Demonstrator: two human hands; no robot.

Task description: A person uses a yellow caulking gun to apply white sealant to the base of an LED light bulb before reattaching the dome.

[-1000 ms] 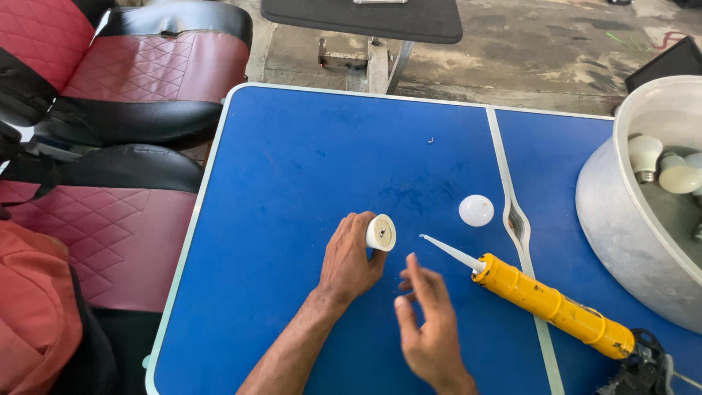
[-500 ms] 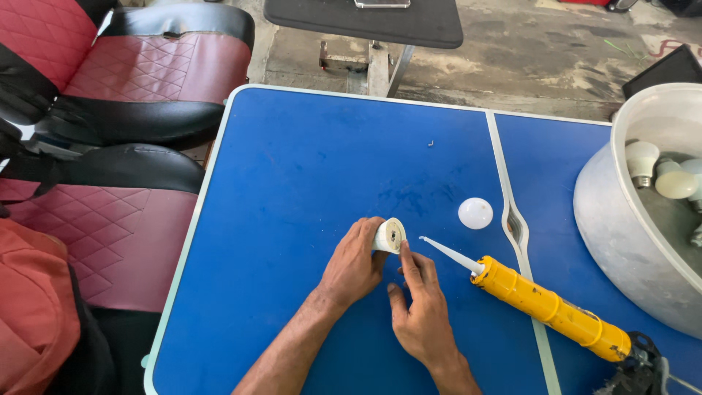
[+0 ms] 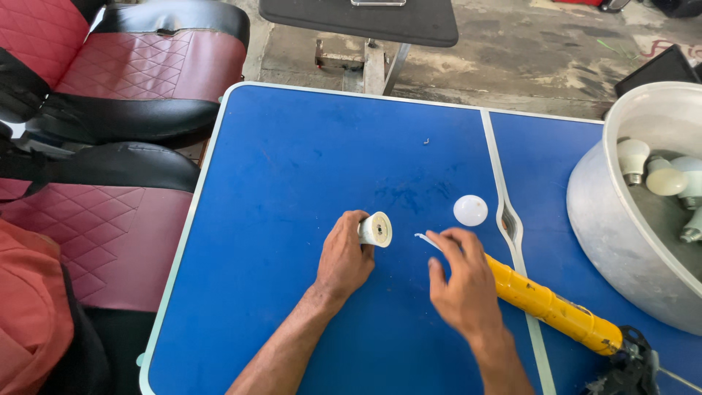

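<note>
My left hand (image 3: 345, 257) grips a white bulb base (image 3: 376, 229), its open round end tilted up and to the right. My right hand (image 3: 461, 285) lies over the front part of a yellow sealant tube (image 3: 548, 306) on the blue table (image 3: 292, 183), fingers spread near its white nozzle (image 3: 424, 239); whether it grips the tube is unclear. A white dome cover (image 3: 470, 210) rests on the table just beyond the right hand's fingertips.
A large grey metal tub (image 3: 621, 227) with several white bulbs (image 3: 647, 168) stands at the right edge. The tube sits in a black caulking gun (image 3: 629, 362) at the lower right. Red and black quilted seats (image 3: 124, 80) stand to the left, concrete floor beyond.
My right hand has moved from beside the bulb base to the right, onto the front of the yellow tube. My left hand keeps hold of the bulb base, turned slightly.
</note>
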